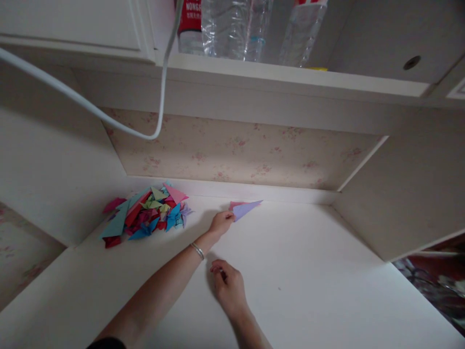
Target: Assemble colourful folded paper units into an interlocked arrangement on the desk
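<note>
My left hand (221, 223) reaches far across the white desk (308, 271) and pinches the near end of a folded purple paper piece (244, 209) lying by the back wall. A pink piece (234, 204) shows just behind the purple one. A thin bracelet (197, 250) sits on the left wrist. My right hand (228, 286) rests on the desk closer to me, fingers curled under, with nothing that I can make out in them. A heap of folded coloured paper pieces (145, 214) lies to the left of the left hand.
A floral-papered back wall (240, 150) and white side panels (399, 194) close in the desk nook. Above hangs a shelf (290, 77) with several plastic water bottles (236, 29). A white cable (109, 118) droops from the upper left.
</note>
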`<state>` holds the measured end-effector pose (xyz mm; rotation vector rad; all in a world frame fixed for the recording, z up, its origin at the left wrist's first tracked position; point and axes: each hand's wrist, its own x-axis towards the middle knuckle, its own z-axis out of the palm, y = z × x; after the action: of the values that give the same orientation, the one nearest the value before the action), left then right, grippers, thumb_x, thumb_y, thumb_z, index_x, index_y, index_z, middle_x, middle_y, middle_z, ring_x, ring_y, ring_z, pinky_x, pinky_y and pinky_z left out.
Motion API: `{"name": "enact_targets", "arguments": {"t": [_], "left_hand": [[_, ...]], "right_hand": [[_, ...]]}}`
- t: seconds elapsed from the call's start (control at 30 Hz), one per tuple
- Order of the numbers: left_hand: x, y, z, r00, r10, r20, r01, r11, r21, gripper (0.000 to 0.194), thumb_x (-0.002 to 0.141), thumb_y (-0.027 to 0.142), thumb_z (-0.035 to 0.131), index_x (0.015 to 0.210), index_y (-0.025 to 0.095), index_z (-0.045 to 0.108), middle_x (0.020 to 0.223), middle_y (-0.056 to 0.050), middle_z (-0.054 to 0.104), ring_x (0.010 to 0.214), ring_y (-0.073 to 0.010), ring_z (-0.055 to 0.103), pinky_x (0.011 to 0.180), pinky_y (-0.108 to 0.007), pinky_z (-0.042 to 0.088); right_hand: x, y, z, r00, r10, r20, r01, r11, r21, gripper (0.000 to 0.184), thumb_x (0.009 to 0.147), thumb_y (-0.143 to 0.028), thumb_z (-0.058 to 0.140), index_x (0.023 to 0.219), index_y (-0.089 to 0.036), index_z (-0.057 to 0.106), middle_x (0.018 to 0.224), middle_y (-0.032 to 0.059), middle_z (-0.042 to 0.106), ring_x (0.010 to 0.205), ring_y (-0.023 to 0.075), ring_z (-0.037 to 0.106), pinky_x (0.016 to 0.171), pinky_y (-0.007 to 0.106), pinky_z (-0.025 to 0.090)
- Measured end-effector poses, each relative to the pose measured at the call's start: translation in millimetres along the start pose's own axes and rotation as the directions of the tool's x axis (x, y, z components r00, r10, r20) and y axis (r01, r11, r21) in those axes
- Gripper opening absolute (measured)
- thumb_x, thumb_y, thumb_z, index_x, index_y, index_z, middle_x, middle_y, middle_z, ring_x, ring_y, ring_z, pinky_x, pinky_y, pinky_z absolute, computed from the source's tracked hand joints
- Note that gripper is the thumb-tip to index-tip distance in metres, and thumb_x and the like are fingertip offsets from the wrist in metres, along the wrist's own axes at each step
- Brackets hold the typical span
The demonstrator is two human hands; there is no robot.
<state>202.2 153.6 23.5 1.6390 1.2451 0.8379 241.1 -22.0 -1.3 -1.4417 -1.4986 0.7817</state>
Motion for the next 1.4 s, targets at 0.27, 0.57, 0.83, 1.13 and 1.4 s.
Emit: {"name": "enact_targets", "arguments": {"t": [0.27,0.57,0.83,1.13,1.4], "left_hand": [[75.4,12.1,36.6,0.999,-0.029,0.017,0.023,0.959,0.283,0.015,0.073,0.020,0.057,0.065,0.015,0.068,0.057,0.000,0.059,0.061,-0.0139,0.055,0.055,-0.022,0.033],[95.9,8.5,42.4,0.995,-0.083,-0.058,0.101,0.829,0.549,0.021,0.078,0.021,0.056,0.096,0.020,0.067,0.096,-0.010,0.070,0.089,-0.0217,0.064,0.074,-0.028,0.046],[93.5,9.5,31.8,0.999,-0.038,-0.019,0.041,0.745,0.665,0.020,0.080,0.020,0.056,0.099,0.022,0.062,0.097,-0.010,0.069,0.094,-0.0231,0.063,0.077,-0.030,0.046],[88.5,14.9,28.9,1.000,-0.030,0.002,0.019,0.709,0.705,0.021,0.079,0.020,0.056,0.099,0.020,0.062,0.097,-0.010,0.069,0.092,-0.0229,0.064,0.077,-0.030,0.047],[90.0,17.4,30.2,0.999,-0.035,-0.002,0.026,0.699,0.714,0.024,0.078,0.018,0.055,0.100,0.018,0.064,0.098,-0.013,0.069,0.094,-0.0237,0.065,0.078,-0.030,0.048]], "right_hand": [[1.1,3.1,2.2,1.000,-0.022,0.007,0.023,0.996,-0.081,0.027,0.081,-0.012,0.047,0.091,-0.026,0.068,0.083,-0.0013,0.071,0.073,0.0149,0.064,0.064,0.021,0.044],[2.8,0.1,0.8,1.000,0.002,0.011,0.001,0.983,-0.184,0.030,0.078,-0.008,0.047,0.089,-0.027,0.066,0.078,-0.0045,0.070,0.069,0.0133,0.063,0.062,0.020,0.041],[3.5,0.8,2.4,1.000,0.013,0.016,-0.009,0.979,-0.205,0.029,0.079,-0.009,0.047,0.089,-0.029,0.066,0.080,-0.0052,0.071,0.071,0.0137,0.064,0.066,0.020,0.043],[3.4,0.3,2.3,1.000,0.014,0.014,-0.011,0.974,-0.228,0.029,0.079,-0.010,0.048,0.089,-0.030,0.066,0.080,-0.0062,0.071,0.071,0.0133,0.065,0.063,0.020,0.042],[3.6,-1.7,0.7,1.000,0.016,0.017,-0.011,0.973,-0.230,0.029,0.079,-0.010,0.048,0.088,-0.029,0.066,0.079,-0.0063,0.071,0.071,0.0136,0.065,0.064,0.020,0.043]]}}
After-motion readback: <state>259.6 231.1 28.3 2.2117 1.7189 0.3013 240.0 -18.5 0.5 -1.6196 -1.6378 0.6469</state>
